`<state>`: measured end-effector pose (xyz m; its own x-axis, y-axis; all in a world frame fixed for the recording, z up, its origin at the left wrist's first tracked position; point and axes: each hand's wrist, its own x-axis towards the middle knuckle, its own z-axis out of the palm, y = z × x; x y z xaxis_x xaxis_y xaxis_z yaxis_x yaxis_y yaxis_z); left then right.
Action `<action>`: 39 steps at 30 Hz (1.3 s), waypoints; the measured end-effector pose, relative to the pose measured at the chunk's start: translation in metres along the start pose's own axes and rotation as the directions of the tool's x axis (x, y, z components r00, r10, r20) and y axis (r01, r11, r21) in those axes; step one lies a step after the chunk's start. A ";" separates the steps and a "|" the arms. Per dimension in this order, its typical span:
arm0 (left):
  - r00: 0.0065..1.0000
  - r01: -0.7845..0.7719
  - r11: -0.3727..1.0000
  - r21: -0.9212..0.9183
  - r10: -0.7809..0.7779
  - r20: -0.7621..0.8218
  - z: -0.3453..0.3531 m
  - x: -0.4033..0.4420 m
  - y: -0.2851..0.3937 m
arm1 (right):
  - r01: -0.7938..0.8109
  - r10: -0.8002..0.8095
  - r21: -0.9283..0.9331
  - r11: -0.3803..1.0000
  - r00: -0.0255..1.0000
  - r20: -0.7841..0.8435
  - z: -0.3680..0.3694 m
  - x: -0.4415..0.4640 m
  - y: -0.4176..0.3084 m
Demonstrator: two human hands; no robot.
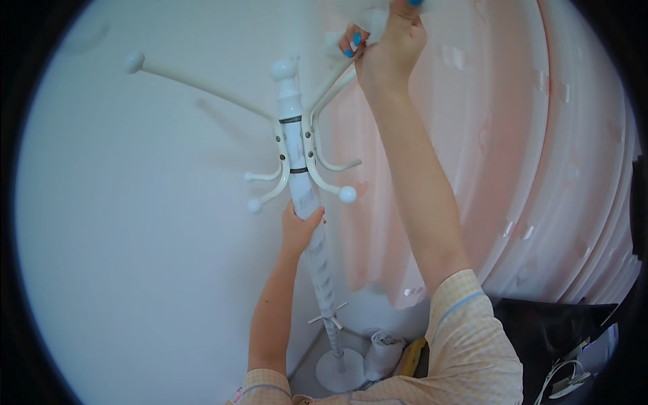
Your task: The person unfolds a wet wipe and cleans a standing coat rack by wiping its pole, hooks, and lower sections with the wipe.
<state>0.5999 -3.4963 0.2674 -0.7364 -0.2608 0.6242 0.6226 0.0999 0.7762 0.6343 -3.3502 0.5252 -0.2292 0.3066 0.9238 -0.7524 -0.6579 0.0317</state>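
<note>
A white coat rack (292, 138) stands upright, with curved arms and round knobs fixed to its post by screws. Below these arms, my left hand (302, 226) is wrapped round the post. My right hand (395, 57), blue-nailed, is raised at the top edge, at the end of the rack's right upper arm (332, 84). Its fingers are curled, next to something whitish and blurred (364, 13) that is partly cut off by the frame. What exactly they grip there is hidden.
Pale pink translucent curtain (472, 135) hangs on the right, beside the rack. At the floor are the rack's round base (339, 370), a white wrapped bundle (385, 354) and a yellow item (410, 356). A dark surface with white cables (570, 381) lies lower right.
</note>
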 end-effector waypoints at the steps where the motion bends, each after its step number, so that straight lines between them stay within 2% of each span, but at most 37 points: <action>1: 1.000 -0.013 1.000 -0.002 0.013 0.018 -0.001 0.000 0.000 | -0.063 0.064 0.104 0.993 0.998 -0.006 0.003 -0.003 -0.006; 2: 0.999 -0.027 1.000 -0.006 0.027 0.035 -0.001 0.001 0.000 | -0.061 0.061 0.099 0.993 0.998 -0.002 0.002 -0.004 -0.002; 4: 0.999 -0.034 0.999 0.009 0.033 0.043 -0.001 0.002 0.002 | -0.014 -0.020 0.264 0.964 0.992 0.126 -0.008 -0.008 0.019; 5: 0.998 -0.040 0.999 0.030 0.039 0.047 -0.001 0.002 0.002 | -0.013 -0.020 0.259 0.966 0.992 0.124 -0.013 -0.017 0.028; 7: 0.997 -0.010 1.000 -0.001 0.010 0.083 -0.003 0.005 -0.002 | -0.283 0.258 0.127 0.951 0.949 0.184 -0.021 -0.042 0.040; 8: 0.994 0.014 0.999 -0.029 -0.011 0.111 -0.004 0.007 -0.004 | -0.284 0.260 0.127 0.950 0.949 0.177 -0.030 -0.052 0.044; 10: 0.992 0.014 0.999 -0.041 -0.009 0.127 -0.006 0.008 -0.005 | -0.548 0.554 0.291 0.784 0.830 0.069 -0.046 -0.070 0.050; 11: 0.989 0.011 0.998 -0.059 -0.003 0.145 -0.007 0.009 -0.006 | -0.548 0.556 0.297 0.782 0.829 0.064 -0.055 -0.077 0.048; 12: 0.990 0.013 0.999 -0.046 -0.006 0.144 -0.007 0.009 -0.006 | -0.625 0.703 0.433 0.650 0.710 -0.031 -0.068 -0.084 0.038; 13: 0.984 0.024 0.995 -0.097 -0.007 0.178 -0.008 0.011 -0.010 | -0.653 0.828 0.565 0.504 0.551 -0.102 -0.081 -0.091 0.032; 14: 0.977 0.036 0.988 -0.150 -0.004 0.212 -0.009 0.012 -0.013 | -0.650 0.829 0.569 0.505 0.548 -0.109 -0.095 -0.098 0.030; 16: 0.972 0.064 0.981 -0.184 -0.020 0.232 -0.010 0.012 -0.014 | -0.642 0.864 0.661 0.388 0.503 -0.019 -0.115 -0.110 0.023; 18: 0.964 0.104 0.969 -0.222 -0.043 0.261 -0.008 0.009 -0.009 | -0.626 0.864 0.692 0.361 0.504 0.006 -0.121 -0.123 0.009; 20: 0.978 -0.013 0.969 -0.246 0.064 0.200 -0.001 0.001 0.004 | -0.603 0.861 0.726 0.332 0.508 0.028 -0.120 -0.134 -0.011; 21: 0.976 0.000 0.971 -0.241 0.053 0.213 -0.002 -0.001 0.006 | -0.593 0.843 0.744 0.307 0.532 0.076 -0.119 -0.138 -0.021; 22: 0.982 -0.018 0.986 -0.166 0.048 0.181 -0.003 -0.001 0.006 | -0.584 0.821 0.761 0.282 0.557 0.124 -0.119 -0.143 -0.029; 23: 0.988 -0.027 0.995 -0.093 0.041 0.152 -0.003 -0.002 0.005 | -0.572 0.825 0.767 0.291 0.555 0.101 -0.120 -0.147 -0.035; 24: 0.986 -0.014 0.996 -0.086 0.029 0.165 0.000 -0.005 0.005 | -0.608 0.819 0.747 0.271 0.553 0.153 -0.123 -0.152 -0.041; 25: 0.998 -0.057 0.998 0.020 0.057 0.008 0.003 -0.008 0.004 | -0.642 0.812 0.724 0.250 0.547 0.204 -0.127 -0.156 -0.045; 26: 0.985 -0.082 0.988 0.131 0.100 -0.143 0.008 -0.011 0.002 | -0.630 0.816 0.733 0.257 0.548 0.185 -0.132 -0.161 -0.047; 27: 0.987 -0.071 0.988 0.140 0.090 -0.134 0.014 -0.018 0.003 | -0.651 0.820 0.723 0.233 0.531 0.213 -0.136 -0.165 -0.050; 28: 0.899 -0.194 0.924 0.329 0.302 -0.318 0.021 -0.029 0.005 | -0.671 0.823 0.711 0.210 0.514 0.242 -0.139 -0.170 -0.053; 29: 0.735 -0.260 0.810 0.526 0.519 -0.436 0.026 -0.040 0.006 | -0.662 0.826 0.720 0.209 0.514 0.233 -0.141 -0.175 -0.056; 30: 0.741 -0.254 0.807 0.532 0.516 -0.429 0.026 -0.054 0.006 | -0.707 0.842 0.660 0.253 0.497 0.209 -0.141 -0.181 -0.060; 32: 0.841 -0.418 0.772 0.479 0.528 -0.118 0.026 -0.077 0.007 | -0.745 0.858 0.599 0.293 0.481 0.178 -0.141 -0.191 -0.063; 33: 0.844 -0.414 0.773 0.481 0.524 -0.114 0.035 -0.083 0.018 | -0.781 0.867 0.533 0.324 0.471 0.164 -0.141 -0.196 -0.062; 35: 0.907 -0.419 0.830 0.369 0.405 0.119 0.057 -0.091 0.043 | -0.814 0.878 0.466 0.346 0.456 0.145 -0.141 -0.205 -0.059; 37: 0.933 -0.359 0.875 0.325 0.336 0.125 0.064 -0.086 0.034 | -0.786 0.884 0.549 0.284 0.436 0.167 -0.142 -0.213 -0.055; 39: 0.953 -0.299 0.913 0.279 0.271 0.134 0.062 -0.085 0.032 | -0.793 0.888 0.549 0.264 0.422 0.183 -0.152 -0.221 -0.051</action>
<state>0.6660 -3.4111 0.2447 -0.5688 -0.0924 0.8173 0.7144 0.4369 0.5466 0.6293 -3.2802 0.2617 -0.6520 -0.5803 0.4879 0.3216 -0.7945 -0.5152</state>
